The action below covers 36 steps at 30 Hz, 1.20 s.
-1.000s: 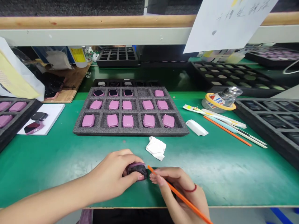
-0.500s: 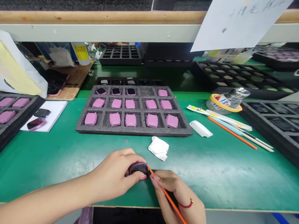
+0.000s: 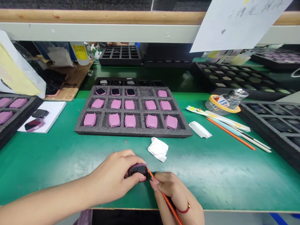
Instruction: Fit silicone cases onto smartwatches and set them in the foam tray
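Note:
My left hand (image 3: 112, 178) is shut around a pink smartwatch body (image 3: 138, 170), its dark face turned towards me and partly hidden by my fingers. My right hand (image 3: 175, 195) grips a thin orange stick (image 3: 167, 203) like a pencil, and its tip meets the watch's right edge. Both hands rest low over the green bench mat (image 3: 211, 178). A crumpled white tissue (image 3: 158, 149) lies just beyond them. Further on stands a grey foam tray (image 3: 132, 132) holding several pink watches in rows.
Dark foam trays (image 3: 16, 115) (image 3: 269, 125) flank the bench. To the right lie toothbrushes (image 3: 217, 117), orange sticks (image 3: 231, 133), a white wrapper (image 3: 200, 129) and a glass jar (image 3: 234, 98) with tape. The bench's front edge (image 3: 234, 211) runs below my hands.
The orange stick has swung from a shallow slant to a steeper one, with my right hand turning around it. The left hand and watch stay nearly still, and the view has shifted slightly.

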Tool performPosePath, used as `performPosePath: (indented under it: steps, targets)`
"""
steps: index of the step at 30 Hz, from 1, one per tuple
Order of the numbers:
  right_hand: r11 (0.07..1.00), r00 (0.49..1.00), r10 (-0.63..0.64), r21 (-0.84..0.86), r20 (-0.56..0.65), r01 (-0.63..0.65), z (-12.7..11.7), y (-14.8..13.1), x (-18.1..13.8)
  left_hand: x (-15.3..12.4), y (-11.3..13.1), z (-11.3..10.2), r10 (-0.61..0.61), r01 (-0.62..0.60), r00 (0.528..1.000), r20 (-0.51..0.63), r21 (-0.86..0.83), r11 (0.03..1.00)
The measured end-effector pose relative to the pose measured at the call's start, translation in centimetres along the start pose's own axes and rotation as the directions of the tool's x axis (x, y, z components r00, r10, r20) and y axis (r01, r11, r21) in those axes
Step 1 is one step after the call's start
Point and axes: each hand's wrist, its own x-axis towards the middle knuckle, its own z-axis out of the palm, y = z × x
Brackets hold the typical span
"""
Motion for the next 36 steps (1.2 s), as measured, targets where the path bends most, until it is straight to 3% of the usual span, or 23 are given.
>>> performPosePath:
  steps: [7,12,16,19,22,25,27,31,33,36]
  targets:
    - [0.987,0.992,0.114,0.112,0.058,-0.120,-0.4,0.0,0.4,0.1,0.2,0.1,-0.019,0.020,1.000,-0.006,0.014,1.000]
    - [0.969,0.990,0.134,0.205,0.046,-0.141,-0.1,0.4,0.5,0.2,0.1,0.1,-0.006,0.007,1.000,-0.017,0.037,0.999]
    - [0.934,0.968,0.253,0.264,-0.009,-0.241,-0.5,0.4,0.4,0.2,0.1,0.1,-0.011,0.012,1.000,-0.027,0.050,0.999]
    - [0.960,0.970,0.236,0.168,-0.055,-0.224,-1.0,0.7,0.2,0.2,0.1,0.1,-0.009,0.011,0.999,-0.031,0.058,0.998]
    - [0.999,0.990,0.039,-0.022,0.134,-0.037,-1.4,1.6,-0.1,0.1,0.0,0.2,0.002,0.001,0.999,-0.034,0.068,0.998]
    - [0.984,0.984,0.034,-0.178,0.175,-0.002,-1.6,2.4,-0.6,0.1,-0.1,0.2,-0.013,0.015,0.999,-0.030,0.065,0.998]
    - [0.978,0.991,0.031,-0.210,0.128,-0.004,-1.5,2.5,-1.0,0.1,-0.1,0.3,-0.006,0.008,1.000,-0.028,0.055,0.998]
    - [0.975,0.972,-0.047,-0.200,0.229,0.095,-2.0,2.4,-0.7,0.1,-0.1,0.2,-0.003,0.004,0.999,-0.032,0.050,0.999]
    - [0.959,0.986,0.013,-0.282,0.167,0.036,-3.4,3.4,0.3,0.0,0.0,0.1,-0.030,0.031,0.999,-0.027,0.038,0.999]
    - [0.901,0.999,-0.049,-0.431,-0.005,0.042,-7.5,7.4,2.9,-0.3,0.1,0.1,-0.051,0.051,0.999,-0.017,0.006,0.999]
